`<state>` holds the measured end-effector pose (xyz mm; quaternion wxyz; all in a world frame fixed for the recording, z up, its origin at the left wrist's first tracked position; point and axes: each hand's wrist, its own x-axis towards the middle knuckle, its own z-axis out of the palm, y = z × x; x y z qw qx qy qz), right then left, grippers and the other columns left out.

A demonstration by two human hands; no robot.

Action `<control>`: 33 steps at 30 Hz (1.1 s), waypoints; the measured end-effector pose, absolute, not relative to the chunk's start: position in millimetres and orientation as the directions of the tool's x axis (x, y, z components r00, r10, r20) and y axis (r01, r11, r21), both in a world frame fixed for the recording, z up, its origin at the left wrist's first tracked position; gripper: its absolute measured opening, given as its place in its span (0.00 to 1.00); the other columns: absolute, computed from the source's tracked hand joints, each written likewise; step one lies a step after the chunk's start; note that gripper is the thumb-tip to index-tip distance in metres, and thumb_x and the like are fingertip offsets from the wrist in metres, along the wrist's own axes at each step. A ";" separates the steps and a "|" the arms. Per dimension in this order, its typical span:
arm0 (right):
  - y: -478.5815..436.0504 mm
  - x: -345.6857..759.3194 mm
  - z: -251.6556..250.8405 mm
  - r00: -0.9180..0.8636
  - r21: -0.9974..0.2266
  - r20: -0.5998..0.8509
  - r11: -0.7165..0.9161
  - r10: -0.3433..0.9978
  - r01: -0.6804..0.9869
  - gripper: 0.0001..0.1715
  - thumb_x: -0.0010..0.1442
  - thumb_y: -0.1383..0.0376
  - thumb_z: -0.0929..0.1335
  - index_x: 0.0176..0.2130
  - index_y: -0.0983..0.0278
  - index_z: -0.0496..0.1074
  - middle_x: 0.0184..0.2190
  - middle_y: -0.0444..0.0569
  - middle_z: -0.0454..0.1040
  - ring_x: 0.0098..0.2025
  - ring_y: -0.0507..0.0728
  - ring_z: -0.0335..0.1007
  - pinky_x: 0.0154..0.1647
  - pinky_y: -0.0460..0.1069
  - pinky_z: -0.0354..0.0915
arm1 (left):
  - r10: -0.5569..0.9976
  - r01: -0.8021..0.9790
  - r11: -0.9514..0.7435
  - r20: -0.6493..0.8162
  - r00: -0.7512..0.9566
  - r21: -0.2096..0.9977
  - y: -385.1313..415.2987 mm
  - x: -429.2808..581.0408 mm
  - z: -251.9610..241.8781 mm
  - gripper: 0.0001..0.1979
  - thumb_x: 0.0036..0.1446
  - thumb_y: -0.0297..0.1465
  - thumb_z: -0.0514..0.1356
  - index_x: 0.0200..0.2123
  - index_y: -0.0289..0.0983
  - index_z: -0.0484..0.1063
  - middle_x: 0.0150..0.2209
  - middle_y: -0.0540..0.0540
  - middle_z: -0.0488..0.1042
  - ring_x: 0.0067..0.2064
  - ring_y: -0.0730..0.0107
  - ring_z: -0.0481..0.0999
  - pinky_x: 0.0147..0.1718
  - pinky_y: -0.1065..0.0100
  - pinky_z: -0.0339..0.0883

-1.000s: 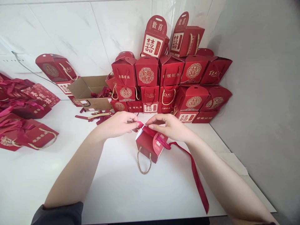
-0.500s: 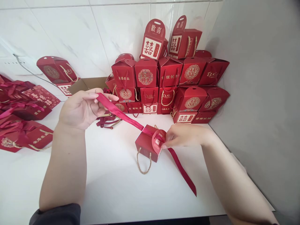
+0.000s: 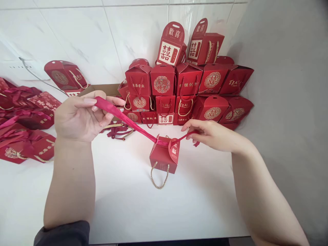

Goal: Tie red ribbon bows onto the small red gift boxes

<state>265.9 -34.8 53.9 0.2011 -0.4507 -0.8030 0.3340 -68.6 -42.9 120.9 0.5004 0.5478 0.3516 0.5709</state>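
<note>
A small red gift box (image 3: 164,155) with a gold rope handle (image 3: 159,187) stands on the white table. A crimson ribbon (image 3: 128,121) passes through the slots in the two rounded top flaps of this box. My left hand (image 3: 84,114), up and left of the box, pinches one end of the ribbon between thumb and fingers. On the other side, my right hand (image 3: 207,135) pinches the ribbon close to the right flap. Both stretches of ribbon look taut, and a short tail hangs below my right fingers.
Stacked red boxes (image 3: 164,80) with rope handles stand against the tiled wall. Several ribbon-tied boxes (image 3: 38,147) sit at the left. Tasselled cords (image 3: 119,131) lie behind my left hand, near an open cardboard box (image 3: 102,87). A grey panel (image 3: 287,102) rises at the right.
My right hand has moved from the box's flap out to the right, drawing the ribbon with it. My left hand has shifted slightly left. The flaps now stand more upright.
</note>
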 end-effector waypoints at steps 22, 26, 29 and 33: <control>-56.7 321.3 85.6 -0.560 -0.644 0.288 0.590 0.777 0.487 0.11 0.66 0.65 0.63 0.37 0.55 0.75 0.38 0.47 0.74 0.40 0.53 0.70 0.40 0.50 0.67 | 0.876 -0.249 -0.439 0.473 0.097 0.864 -49.7 -59.2 121.8 0.07 0.46 0.26 0.60 0.18 0.34 0.69 0.22 0.48 0.72 0.19 0.82 0.62 0.16 0.79 0.61; -55.2 325.6 83.6 -0.463 -0.624 0.364 0.581 0.808 0.522 0.09 0.64 0.65 0.65 0.37 0.56 0.75 0.39 0.45 0.74 0.40 0.53 0.69 0.38 0.49 0.68 | 0.838 -0.317 -0.511 0.546 0.024 0.799 -45.7 -65.6 122.6 0.06 0.45 0.27 0.62 0.19 0.34 0.71 0.22 0.49 0.73 0.19 0.83 0.63 0.13 0.83 0.61; -55.1 324.0 82.8 -0.374 -0.655 0.390 0.539 0.841 0.530 0.06 0.62 0.64 0.67 0.37 0.56 0.75 0.40 0.45 0.74 0.41 0.53 0.69 0.37 0.48 0.68 | 0.822 -0.307 -0.523 0.566 0.067 0.795 -45.7 -65.4 119.9 0.06 0.46 0.29 0.65 0.21 0.34 0.74 0.23 0.49 0.75 0.20 0.83 0.67 0.16 0.82 0.65; -57.8 312.5 84.2 -0.345 -0.741 0.414 0.532 0.842 0.409 0.07 0.61 0.60 0.69 0.36 0.59 0.76 0.37 0.47 0.74 0.37 0.53 0.70 0.33 0.47 0.68 | 0.822 -0.205 -0.527 0.556 0.126 0.825 -46.7 -55.7 109.2 0.07 0.45 0.31 0.69 0.30 0.35 0.79 0.27 0.47 0.78 0.23 0.79 0.72 0.19 0.78 0.69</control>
